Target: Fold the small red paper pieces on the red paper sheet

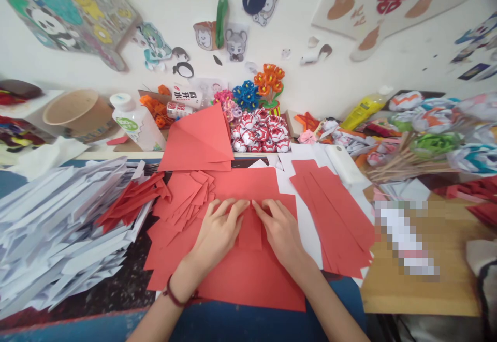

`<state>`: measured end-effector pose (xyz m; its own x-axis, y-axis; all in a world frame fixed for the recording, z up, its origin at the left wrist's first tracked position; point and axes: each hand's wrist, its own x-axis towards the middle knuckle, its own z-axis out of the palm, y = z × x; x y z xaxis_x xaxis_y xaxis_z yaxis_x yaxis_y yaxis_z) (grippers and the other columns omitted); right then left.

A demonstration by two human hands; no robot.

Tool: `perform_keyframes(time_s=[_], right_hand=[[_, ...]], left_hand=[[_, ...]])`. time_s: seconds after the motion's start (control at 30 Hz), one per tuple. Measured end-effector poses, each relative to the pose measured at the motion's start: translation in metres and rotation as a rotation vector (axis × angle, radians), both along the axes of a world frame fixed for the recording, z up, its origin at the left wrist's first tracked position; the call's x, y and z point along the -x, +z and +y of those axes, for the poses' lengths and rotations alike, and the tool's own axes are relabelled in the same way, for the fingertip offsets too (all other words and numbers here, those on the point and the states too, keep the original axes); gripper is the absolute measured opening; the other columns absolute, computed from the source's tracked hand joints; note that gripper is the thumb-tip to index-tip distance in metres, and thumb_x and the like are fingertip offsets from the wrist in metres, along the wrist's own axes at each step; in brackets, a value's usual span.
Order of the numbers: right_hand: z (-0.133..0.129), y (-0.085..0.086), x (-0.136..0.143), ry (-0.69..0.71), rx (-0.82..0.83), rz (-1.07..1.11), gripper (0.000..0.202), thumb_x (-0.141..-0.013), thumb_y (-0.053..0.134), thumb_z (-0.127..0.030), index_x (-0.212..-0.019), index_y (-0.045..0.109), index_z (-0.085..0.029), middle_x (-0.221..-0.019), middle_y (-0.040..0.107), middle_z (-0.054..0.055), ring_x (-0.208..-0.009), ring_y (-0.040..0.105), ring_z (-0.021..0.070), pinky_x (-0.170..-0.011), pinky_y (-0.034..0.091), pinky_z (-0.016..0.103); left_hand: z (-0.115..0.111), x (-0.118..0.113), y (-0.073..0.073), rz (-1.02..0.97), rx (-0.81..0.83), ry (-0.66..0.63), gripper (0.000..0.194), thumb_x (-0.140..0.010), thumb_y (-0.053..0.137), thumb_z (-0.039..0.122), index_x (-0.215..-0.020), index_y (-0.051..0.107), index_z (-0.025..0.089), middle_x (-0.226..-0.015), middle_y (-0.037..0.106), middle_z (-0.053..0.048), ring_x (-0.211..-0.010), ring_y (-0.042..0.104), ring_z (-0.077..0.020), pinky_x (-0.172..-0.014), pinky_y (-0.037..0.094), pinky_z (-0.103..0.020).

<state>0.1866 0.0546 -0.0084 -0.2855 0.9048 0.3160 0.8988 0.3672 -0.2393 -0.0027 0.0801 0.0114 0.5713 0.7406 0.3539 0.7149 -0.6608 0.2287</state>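
Much left to fold, seemingly, with some folded red strips (130,203) piled at left and flat red pieces (334,223) at right — pinching the far end of a small red paper (250,234) with left hand (222,224) and right hand (282,229), atop large red sheets (248,286).

Paper piece (250,234) atop sheets (267,285), folded strips (66,238) at left, flat strips (336,218) at right, flowers (247,95) behind the sheets.

Both hands (281,231) pinch the top end of a small red paper strip (250,236) over larger red sheets (252,282).
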Motion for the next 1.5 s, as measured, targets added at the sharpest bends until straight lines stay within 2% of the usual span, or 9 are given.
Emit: perform_keyframes(time_s=[0.2,0.73,1.17,1.37,1.5], right_hand=[[0.0005,0.0019,0.0009,0.028,-0.012,-0.023,0.049,-0.090,0.036,0.003,-0.131,0.056,-0.013,-0.102,0.061,0.011,-0.089,0.053,0.0226,-0.075,0.049,0.034],[0.0014,0.0070,0.0007,0.067,0.069,0.049,0.048,-0.089,0.038,0.001,-0.131,0.057,-0.012,-0.102,0.061,0.012,-0.090,0.052,0.0235,-0.074,0.050,0.037],[0.0016,0.0056,-0.0029,0.046,0.050,0.049,0.062,-0.084,0.032,0.008,-0.133,0.056,-0.021,-0.102,0.060,0.011,-0.093,0.054,0.0228,-0.074,0.051,0.036],[0.0010,0.0037,-0.0004,0.051,0.004,-0.074,0.057,-0.085,0.035,0.006,-0.133,0.056,-0.015,-0.103,0.061,0.012,-0.089,0.053,0.0232,-0.073,0.048,0.036],[0.0005,0.0037,0.0008,0.046,-0.015,-0.140,0.053,-0.086,0.036,0.005,-0.132,0.056,-0.013,-0.103,0.061,0.012,-0.089,0.053,0.0239,-0.072,0.046,0.036]], left_hand=[[0.0018,0.0003,0.0011,-0.013,0.070,0.005,0.038,-0.096,0.042,0.014,-0.133,0.047,0.020,-0.127,0.063,-0.007,-0.113,0.055,-0.0213,-0.096,0.032,-0.040],[0.0034,0.0014,-0.0002,-0.029,0.112,-0.013,0.042,-0.096,0.042,0.015,-0.137,0.046,0.025,-0.130,0.061,-0.005,-0.113,0.055,-0.0209,-0.096,0.032,-0.041],[0.0042,0.0028,0.0003,-0.018,0.087,-0.003,0.040,-0.096,0.043,0.016,-0.134,0.049,0.024,-0.126,0.064,-0.006,-0.108,0.055,-0.0210,-0.095,0.034,-0.040],[0.0026,0.0017,0.0037,0.021,0.045,-0.016,0.041,-0.096,0.042,0.015,-0.137,0.046,0.022,-0.120,0.067,-0.006,-0.108,0.055,-0.0212,-0.095,0.032,-0.040],[0.0018,0.0009,0.0034,0.054,0.031,-0.015,0.039,-0.096,0.042,0.015,-0.134,0.048,0.021,-0.107,0.071,-0.006,-0.105,0.055,-0.0214,-0.093,0.033,-0.040]])
